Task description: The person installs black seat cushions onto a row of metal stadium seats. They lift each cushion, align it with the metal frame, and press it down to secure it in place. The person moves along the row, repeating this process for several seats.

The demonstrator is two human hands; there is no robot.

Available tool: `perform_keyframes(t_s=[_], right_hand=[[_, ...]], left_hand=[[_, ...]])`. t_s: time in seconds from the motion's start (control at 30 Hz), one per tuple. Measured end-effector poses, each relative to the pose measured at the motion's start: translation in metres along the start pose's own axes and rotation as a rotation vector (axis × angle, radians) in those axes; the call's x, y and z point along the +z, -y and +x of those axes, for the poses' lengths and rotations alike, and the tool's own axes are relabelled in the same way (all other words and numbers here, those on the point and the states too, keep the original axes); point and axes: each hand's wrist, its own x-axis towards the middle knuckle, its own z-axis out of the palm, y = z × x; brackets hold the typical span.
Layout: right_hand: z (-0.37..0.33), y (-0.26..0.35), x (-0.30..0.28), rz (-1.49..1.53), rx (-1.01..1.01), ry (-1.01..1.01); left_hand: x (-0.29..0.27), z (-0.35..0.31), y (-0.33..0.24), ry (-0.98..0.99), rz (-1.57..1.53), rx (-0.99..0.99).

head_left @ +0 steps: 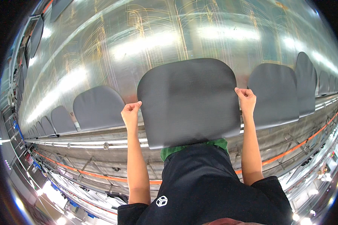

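Note:
A dark grey sheet panel (189,105) with rounded far corners and a straight near edge is in front of me. My left hand (131,112) pinches its left edge between thumb and fingers. On the opposite side my right hand (246,100) pinches the right edge in the same way. The panel's near edge reaches to my waist, over the rim of the metal table. Whether its far part touches the tabletop or hangs just above it, I cannot tell.
A long shiny metal table (146,45), marked with thin yellow outlines, stretches left and right. Along its near edge lie similar grey panels, one (97,107) to the left and another (273,93) to the right, with several more beyond. An orange rail (101,175) runs below the edge.

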Motion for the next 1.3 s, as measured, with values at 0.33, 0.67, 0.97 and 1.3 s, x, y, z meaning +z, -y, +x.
perform_keyframes(t_s=[0.33,0.67,0.97,1.3], right_hand=[[0.001,0.000,0.000,0.035,-0.007,-0.017],[0.003,-0.001,0.003,0.063,0.005,-0.013],[0.004,0.007,0.001,0.010,-0.005,0.006],[0.011,-0.003,-0.003,0.019,-0.035,0.053]], left_hand=[[0.004,-0.002,-0.006,-0.047,0.025,0.059],[0.003,0.003,-0.006,-0.084,0.161,0.104],[0.000,0.001,0.009,-0.020,0.145,0.158],[0.006,-0.002,0.015,-0.043,0.012,0.186]])
